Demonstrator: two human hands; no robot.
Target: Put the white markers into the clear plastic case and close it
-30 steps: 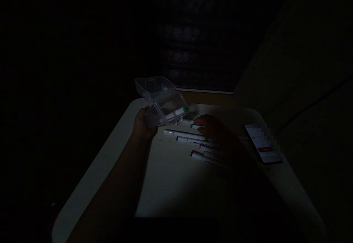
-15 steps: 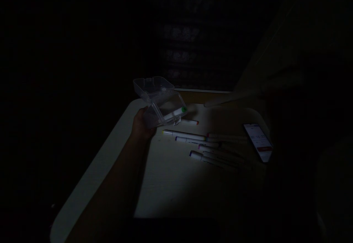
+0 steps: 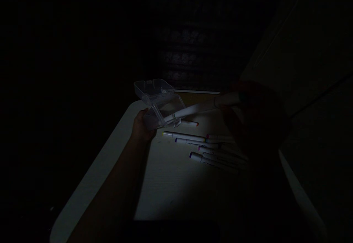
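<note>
The left hand (image 3: 142,127) grip clasps a tilted clear plastic box (image 3: 151,121), lid (image 3: 153,88) open. The right hand (image 3: 255,116) grip holds a white marker (image 3: 201,107), far end at the box opening. Loose markers (image 3: 184,136) lie on the surface (image 3: 162,184), partly obscured by the right arm (image 3: 261,188).

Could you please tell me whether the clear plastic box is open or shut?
Open: the clear plastic box has its shallow transparent lid swung back, leaving the mouth uncovered.
</note>
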